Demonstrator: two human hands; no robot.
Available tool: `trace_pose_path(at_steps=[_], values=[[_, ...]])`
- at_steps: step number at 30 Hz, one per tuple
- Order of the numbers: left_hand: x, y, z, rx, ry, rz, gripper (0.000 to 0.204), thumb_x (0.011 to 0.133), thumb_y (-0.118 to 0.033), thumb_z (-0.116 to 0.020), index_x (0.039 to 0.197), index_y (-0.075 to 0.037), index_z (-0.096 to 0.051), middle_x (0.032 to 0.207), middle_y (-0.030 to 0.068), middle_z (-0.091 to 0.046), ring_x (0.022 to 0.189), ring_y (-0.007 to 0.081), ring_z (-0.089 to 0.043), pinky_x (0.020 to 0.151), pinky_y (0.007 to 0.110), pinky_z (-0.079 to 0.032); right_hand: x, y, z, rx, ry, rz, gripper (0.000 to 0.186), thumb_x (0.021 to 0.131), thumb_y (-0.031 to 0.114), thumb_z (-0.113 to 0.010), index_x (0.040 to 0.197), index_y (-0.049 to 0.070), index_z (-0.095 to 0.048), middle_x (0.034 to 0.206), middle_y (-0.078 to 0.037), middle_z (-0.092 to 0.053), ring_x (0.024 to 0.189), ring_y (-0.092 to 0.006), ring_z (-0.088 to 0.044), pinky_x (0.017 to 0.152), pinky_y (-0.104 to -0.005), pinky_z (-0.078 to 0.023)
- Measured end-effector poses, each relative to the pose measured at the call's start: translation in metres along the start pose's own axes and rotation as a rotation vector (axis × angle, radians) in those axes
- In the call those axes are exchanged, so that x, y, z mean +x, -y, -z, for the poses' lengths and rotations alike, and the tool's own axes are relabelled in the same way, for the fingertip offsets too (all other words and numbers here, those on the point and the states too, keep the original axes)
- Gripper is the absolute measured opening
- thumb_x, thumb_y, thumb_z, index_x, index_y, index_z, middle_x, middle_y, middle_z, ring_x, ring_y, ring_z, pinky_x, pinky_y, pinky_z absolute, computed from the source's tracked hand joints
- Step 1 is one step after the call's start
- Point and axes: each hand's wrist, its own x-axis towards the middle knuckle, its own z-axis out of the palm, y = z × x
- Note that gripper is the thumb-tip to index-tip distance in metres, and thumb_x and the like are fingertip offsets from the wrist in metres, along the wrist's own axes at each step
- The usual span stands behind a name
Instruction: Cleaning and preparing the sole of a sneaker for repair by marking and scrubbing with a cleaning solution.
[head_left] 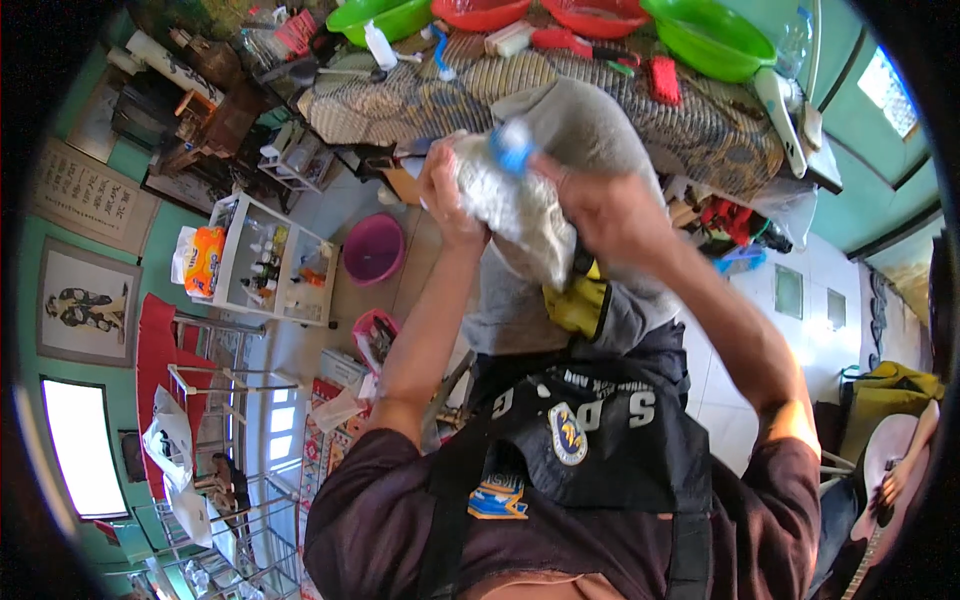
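Bottle point(510, 190) — crinkled clear plastic, blue cap, wrapped in grey cloth point(590, 130) | just in front of the patterned desk point(420, 95) | left hand point(445, 190) closed round its side | right hand point(610, 215) clasps it through the cloth

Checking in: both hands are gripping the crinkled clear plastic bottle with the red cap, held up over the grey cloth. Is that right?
Not quite: the cap is blue, not red. The head view shows it at the top of the crinkled clear plastic bottle. The rest holds: the left hand and right hand both grip the bottle, over the grey cloth.
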Motion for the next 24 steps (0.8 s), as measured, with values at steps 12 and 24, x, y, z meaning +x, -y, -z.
trace_pose_path(at_steps=[12, 24], values=[[0.001, 0.000, -0.003, -0.247, 0.018, 0.086, 0.037, 0.099, -0.027, -0.048, 0.105, 0.005, -0.064, 0.099, 0.0116, -0.066, 0.092, 0.0217, -0.063, 0.086, 0.035, -0.049, 0.003, -0.009, -0.004, 0.059, -0.074, -0.018, 0.052, 0.087, -0.002, -0.057, 0.136, 0.016, -0.064, 0.076, -0.020, -0.066, 0.054, -0.0281, -0.060, 0.055, -0.0410, -0.048], [0.003, 0.023, 0.008, -0.282, 0.053, 0.296, 0.051, 0.097, -0.047, -0.046, 0.122, -0.005, -0.058, 0.115, 0.0125, -0.065, 0.106, 0.0279, -0.065, 0.097, 0.042, -0.051, -0.002, 0.013, -0.019, 0.137, -0.166, -0.191, 0.055, 0.086, 0.001, -0.059, 0.140, 0.014, -0.060, 0.073, -0.025, -0.063, 0.060, -0.0381, -0.064, 0.061, -0.0459, -0.050]])
